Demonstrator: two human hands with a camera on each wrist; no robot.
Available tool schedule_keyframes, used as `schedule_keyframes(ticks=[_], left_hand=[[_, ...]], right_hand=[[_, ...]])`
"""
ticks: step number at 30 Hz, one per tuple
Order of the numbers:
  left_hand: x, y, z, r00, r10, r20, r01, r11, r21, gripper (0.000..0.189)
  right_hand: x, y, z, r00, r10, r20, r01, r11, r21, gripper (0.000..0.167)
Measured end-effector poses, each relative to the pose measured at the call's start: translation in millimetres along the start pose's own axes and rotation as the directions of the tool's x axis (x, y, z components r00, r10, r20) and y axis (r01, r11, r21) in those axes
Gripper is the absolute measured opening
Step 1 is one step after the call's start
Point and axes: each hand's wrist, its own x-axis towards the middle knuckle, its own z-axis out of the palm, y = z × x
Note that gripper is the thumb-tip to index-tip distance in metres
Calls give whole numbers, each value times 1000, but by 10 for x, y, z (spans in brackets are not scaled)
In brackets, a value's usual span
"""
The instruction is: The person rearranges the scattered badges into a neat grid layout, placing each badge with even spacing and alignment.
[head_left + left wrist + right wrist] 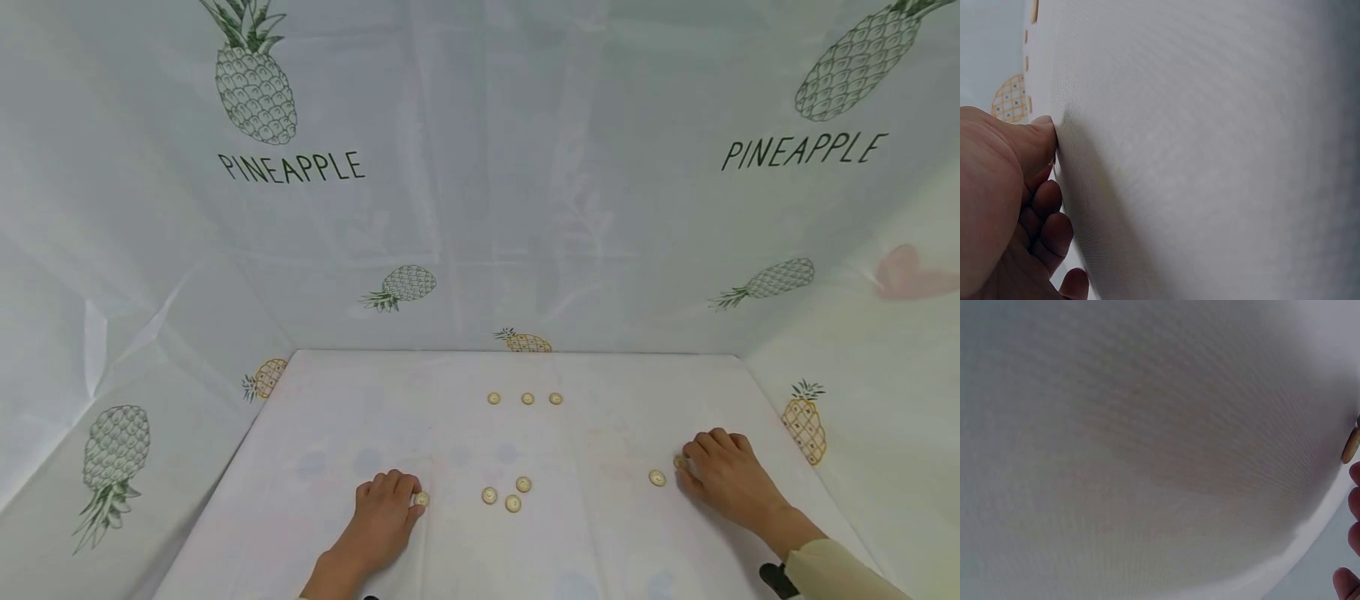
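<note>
Pinching a small round button [422, 499] in the left hand [381, 517], left of centre on the desk [615, 550]; pinching a second button [680, 461] in the right hand [723, 477], off to the right. Probably light, stiff, sturdy, slightly slippery; best taken by the rim, thumb against fingertip. Also one lone button [657, 477] near the right hand, three clustered buttons [513, 503] between hands, three far buttons [528, 398] in a row. Cream-yellow, flat, ringed faces; wood or plastic, cannot tell. Pale smooth desk covering [300, 517], creased pineapple-print sheet [487, 208] behind.
</note>
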Motion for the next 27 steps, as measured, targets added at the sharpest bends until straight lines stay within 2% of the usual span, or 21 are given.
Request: schedule_keyframes(ticks=[9,14,19,23,27], left_hand=[[0,5,-8,1000,7,-11,-7,1000,-1,22],[-5,12,-15,1000,7,-11,-7,1000,2,22],[-4,20,-26,1000,13,-20,-12,1000,12,24],[-7,17,-21,1000,4,-12,-4,1000,12,24],[-1,1,-6,1000,-2,5,2,1000,8,23]], right_hand=[[18,-21,23,999,19,34,-19,1000,8,17],[16,-44,0,998,40,43,-42,997,58,32],[-3,-48,7,996,85,34,-86,996,31,26],[-9,-50,34,997,68,33,-69,997,40,21],[-17,-49,39,998,54,28,-55,996,66,27]])
